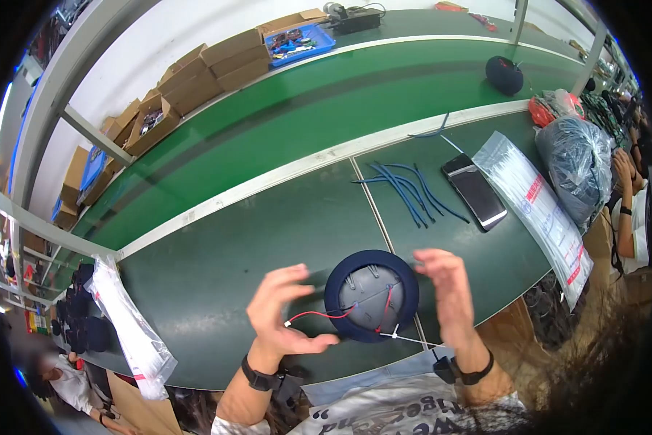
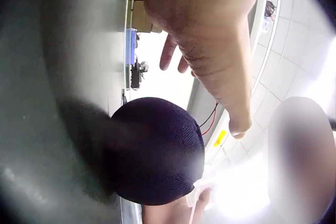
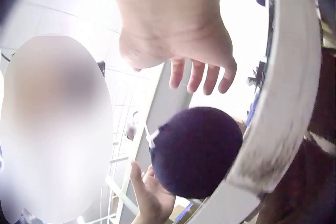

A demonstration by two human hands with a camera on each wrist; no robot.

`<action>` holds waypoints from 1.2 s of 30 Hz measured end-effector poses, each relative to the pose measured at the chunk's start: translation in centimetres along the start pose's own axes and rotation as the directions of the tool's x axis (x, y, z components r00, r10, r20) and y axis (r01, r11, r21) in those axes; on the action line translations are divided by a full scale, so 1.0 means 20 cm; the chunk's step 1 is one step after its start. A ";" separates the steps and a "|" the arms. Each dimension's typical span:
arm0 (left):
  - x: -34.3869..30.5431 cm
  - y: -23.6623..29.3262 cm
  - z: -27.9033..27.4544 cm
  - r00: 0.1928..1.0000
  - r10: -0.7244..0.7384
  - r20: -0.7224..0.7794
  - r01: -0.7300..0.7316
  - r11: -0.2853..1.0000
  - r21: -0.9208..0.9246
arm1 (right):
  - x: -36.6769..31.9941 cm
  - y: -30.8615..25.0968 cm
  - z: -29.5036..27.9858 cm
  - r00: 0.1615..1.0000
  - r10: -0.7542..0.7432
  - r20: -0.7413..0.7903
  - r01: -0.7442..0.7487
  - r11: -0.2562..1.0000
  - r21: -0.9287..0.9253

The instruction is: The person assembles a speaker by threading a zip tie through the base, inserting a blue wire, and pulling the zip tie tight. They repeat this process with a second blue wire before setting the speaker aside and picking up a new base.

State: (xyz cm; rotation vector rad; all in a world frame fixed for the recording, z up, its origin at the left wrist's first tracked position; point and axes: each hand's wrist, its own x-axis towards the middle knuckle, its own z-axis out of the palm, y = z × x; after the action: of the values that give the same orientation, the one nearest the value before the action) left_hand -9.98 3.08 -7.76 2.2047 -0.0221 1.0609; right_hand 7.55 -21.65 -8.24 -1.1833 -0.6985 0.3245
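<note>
A round, dark navy fabric-covered piece sits on the table, its grey inner face turned up. From that face a red wire with a small white plug runs left, and another crosses the middle. A white cable tie is fastened at its near edge, tail pointing right. My left hand hovers at the left with fingers bent and thumb spread, holding nothing. On the other side my right hand is raised beside the rim, fingers apart from it. The wrist views show the fabric side rounded like a dome.
Beyond the piece lie several blue strips, a phone and a bag of white cable ties. Another bag of ties is at left. A green belt runs behind, with a similar dark round piece on it.
</note>
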 end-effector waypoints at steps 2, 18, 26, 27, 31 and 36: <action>-0.04 0.01 0.04 0.983 -0.161 -0.088 0.139 0.968 -0.210 | -0.03 -0.14 -0.10 0.990 -0.015 0.137 0.027 0.996 -0.088; 0.16 0.28 0.22 0.866 0.316 0.388 -0.338 0.941 -0.011 | -0.06 -0.29 -0.06 0.843 -0.111 0.526 0.451 0.680 -0.578; 0.16 0.20 0.20 0.885 0.327 0.332 -0.339 0.940 -0.020 | -0.03 -0.30 -0.14 0.840 -0.010 0.542 0.339 0.790 -0.511; 0.18 0.21 0.17 0.926 0.268 0.266 -0.276 0.961 -0.010 | -0.02 -0.30 -0.15 0.840 0.022 0.542 0.300 0.814 -0.498; 0.24 0.16 0.01 0.989 -0.142 0.031 0.145 0.983 -0.117 | 0.07 -0.20 -0.22 0.970 0.129 0.206 -0.191 0.928 0.321; 0.11 0.04 0.11 0.757 -0.467 0.457 0.643 0.660 -0.390 | 0.17 -0.06 0.01 0.947 0.271 0.171 -0.243 0.955 -0.168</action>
State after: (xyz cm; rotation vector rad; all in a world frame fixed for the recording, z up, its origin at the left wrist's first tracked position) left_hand -7.29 1.82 -6.76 1.6623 0.2006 0.2752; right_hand 9.87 -19.97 -6.00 -1.3985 -0.7448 0.6235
